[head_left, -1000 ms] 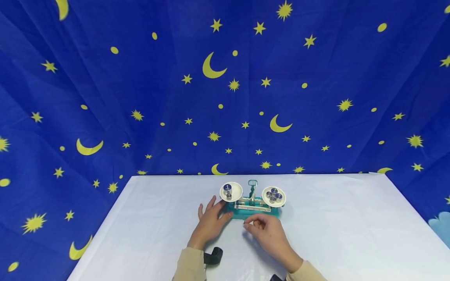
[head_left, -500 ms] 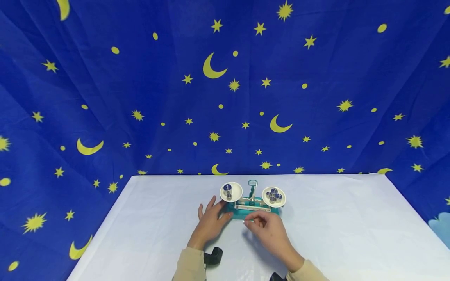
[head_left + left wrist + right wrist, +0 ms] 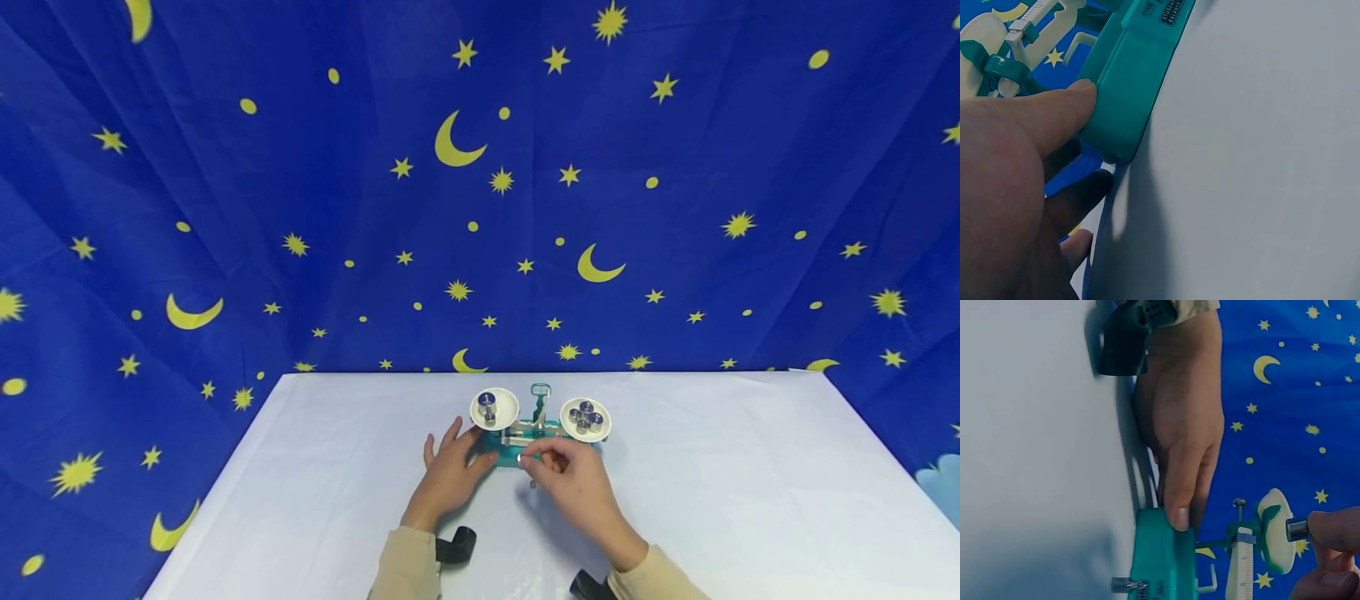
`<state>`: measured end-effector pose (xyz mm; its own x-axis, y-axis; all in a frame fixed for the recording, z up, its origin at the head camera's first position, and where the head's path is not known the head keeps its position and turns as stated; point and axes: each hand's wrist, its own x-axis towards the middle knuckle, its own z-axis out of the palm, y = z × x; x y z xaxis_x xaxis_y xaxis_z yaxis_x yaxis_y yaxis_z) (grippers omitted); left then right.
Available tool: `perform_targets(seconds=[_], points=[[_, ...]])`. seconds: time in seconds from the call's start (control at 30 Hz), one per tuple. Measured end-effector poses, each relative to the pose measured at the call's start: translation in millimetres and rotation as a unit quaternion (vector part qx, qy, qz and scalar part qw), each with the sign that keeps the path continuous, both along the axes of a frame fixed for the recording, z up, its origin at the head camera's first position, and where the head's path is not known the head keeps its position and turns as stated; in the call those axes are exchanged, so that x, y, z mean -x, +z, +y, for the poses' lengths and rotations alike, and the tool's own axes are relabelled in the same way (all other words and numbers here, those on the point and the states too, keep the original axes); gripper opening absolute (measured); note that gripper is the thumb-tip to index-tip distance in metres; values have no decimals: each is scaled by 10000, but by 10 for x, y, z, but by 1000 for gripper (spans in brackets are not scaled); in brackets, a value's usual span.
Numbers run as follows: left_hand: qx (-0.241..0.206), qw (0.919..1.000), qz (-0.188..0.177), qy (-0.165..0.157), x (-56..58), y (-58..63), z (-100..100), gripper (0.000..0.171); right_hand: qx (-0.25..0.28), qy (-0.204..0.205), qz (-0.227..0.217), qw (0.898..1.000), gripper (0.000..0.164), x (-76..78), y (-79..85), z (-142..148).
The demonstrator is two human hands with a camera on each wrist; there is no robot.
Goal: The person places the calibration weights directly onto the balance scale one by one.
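Note:
A green balance scale (image 3: 507, 458) with two white pans stands on the table. My left hand (image 3: 448, 475) holds the left end of its base, thumb on the base and fingers spread around the end. My right hand (image 3: 576, 482) pinches a small metal weight (image 3: 1298, 529) between thumb and forefinger, in front of the beam in the head view. In the left pan (image 3: 508, 407) stand a larger and a smaller metal weight (image 3: 487, 402). Several metal weights (image 3: 586, 417) are grouped in the right pan (image 3: 567, 427). Another small weight (image 3: 1124, 585) stands on the table before the base.
The white-covered table (image 3: 735, 483) reaches back to a blue curtain (image 3: 675, 133) with yellow stars and moons. Black wrist-worn devices (image 3: 457, 546) sit at both beige sleeves (image 3: 407, 562).
My right hand has moved up and away from me with its small weight, from the table to over the base's front. A small weight on the table now shows beneath it. My left hand stays put.

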<state>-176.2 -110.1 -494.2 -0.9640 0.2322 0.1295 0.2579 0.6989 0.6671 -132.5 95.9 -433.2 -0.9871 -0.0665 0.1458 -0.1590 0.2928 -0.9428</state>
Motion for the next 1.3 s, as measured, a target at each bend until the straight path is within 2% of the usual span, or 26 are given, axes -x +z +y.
perform_targets(seconds=[0.3,1.3], points=[[-16,10000,20,30,1,19,14,56,239,-96,192,9995,6,58,60,-53],[51,9999,-122,52,12,9,10,56,361,-438,572,9968,6,223,102,-217]])
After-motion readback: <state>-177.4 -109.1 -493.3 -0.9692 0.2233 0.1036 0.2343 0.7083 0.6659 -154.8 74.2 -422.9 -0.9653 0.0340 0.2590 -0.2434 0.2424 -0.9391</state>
